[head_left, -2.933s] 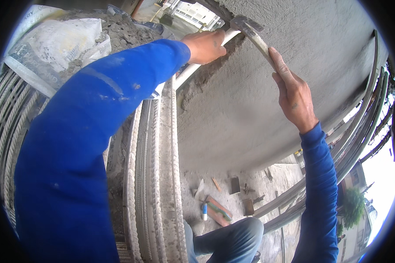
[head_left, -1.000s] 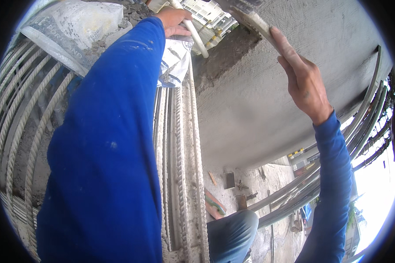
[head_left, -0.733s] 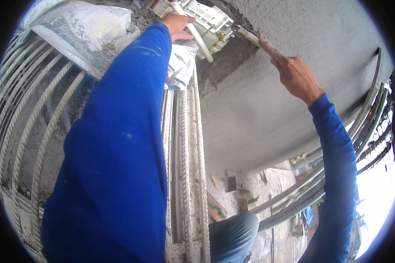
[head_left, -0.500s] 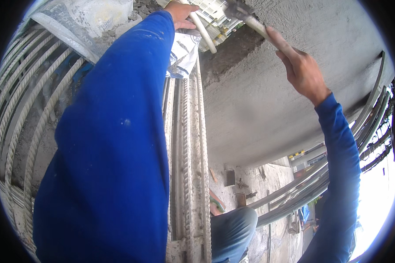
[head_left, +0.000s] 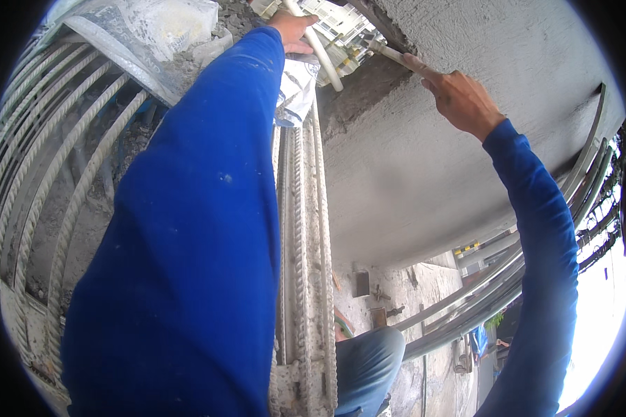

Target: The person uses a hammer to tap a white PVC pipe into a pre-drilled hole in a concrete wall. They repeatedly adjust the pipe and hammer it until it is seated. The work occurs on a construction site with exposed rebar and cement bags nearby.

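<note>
At the top centre, my left hand [head_left: 290, 29] is closed around a white pipe [head_left: 318, 47] that slants down to the right. My blue left sleeve covers much of the view. Upper right, my right hand [head_left: 464, 101] grips the pale wooden handle of a hammer [head_left: 395, 54]. Its small head end is beside the dark recess at the edge of a rough grey concrete surface [head_left: 438, 174]. Just below my left hand hangs a crumpled white-silver plastic sheet [head_left: 297, 90].
Ribbed rebar bars [head_left: 83, 174] curve along the left, and more rebar [head_left: 301, 243] runs down the middle. A dusty white sack [head_left: 146, 31] lies upper left among rubble. Grey pipes [head_left: 466, 306] bend along the right. A jeans-clad knee [head_left: 372, 365] shows at the bottom.
My right hand has moved left and up a little, carrying the hammer; its dark head, blurred before, is now lower. My left hand has stayed on the pipe, shifting slightly in view.
</note>
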Demonstrator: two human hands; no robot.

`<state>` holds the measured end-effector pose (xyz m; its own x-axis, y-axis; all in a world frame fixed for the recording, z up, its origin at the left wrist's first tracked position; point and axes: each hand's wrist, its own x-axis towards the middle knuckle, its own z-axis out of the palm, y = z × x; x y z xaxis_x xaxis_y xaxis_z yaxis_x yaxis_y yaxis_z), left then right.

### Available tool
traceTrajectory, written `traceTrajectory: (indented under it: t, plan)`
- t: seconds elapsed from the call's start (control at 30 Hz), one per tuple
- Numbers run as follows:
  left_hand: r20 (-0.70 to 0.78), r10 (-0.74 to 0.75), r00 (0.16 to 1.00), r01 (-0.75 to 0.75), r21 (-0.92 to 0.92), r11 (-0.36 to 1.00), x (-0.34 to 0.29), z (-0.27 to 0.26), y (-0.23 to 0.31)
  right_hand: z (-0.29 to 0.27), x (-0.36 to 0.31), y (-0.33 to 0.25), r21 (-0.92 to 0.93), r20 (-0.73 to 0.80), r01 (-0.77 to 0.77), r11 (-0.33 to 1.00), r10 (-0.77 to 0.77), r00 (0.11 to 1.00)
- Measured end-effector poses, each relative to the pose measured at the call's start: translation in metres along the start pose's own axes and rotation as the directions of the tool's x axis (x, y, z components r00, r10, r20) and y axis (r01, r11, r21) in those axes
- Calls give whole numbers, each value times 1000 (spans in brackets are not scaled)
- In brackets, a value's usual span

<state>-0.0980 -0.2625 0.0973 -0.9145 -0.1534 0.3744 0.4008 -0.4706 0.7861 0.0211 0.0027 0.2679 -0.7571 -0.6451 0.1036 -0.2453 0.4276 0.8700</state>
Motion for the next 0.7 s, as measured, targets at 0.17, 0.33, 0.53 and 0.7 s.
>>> traceTrajectory:
  t: [0.17, 0.33, 0.53, 0.7]
  plan:
    - [31, 23, 999, -23, 1, 1000, -1, -22, 6, -9, -12, -22, 88, -629, 396, 914, -257, 734]
    - [139, 54, 989, -56, 7, 998, -3, -7, 6, 12, 2, 20, 90, -178, 53, 994, -37, 983]
    - [462, -72, 884, 9, 136, 991, -9, -14, 18, 21, -54, -5, 388, -429, 151, 909, 33, 903]
    - [581, -170, 796, 18, 259, 966, -8, -20, 33, 34, -119, -24, 547, -519, 116, 829, 227, 824]
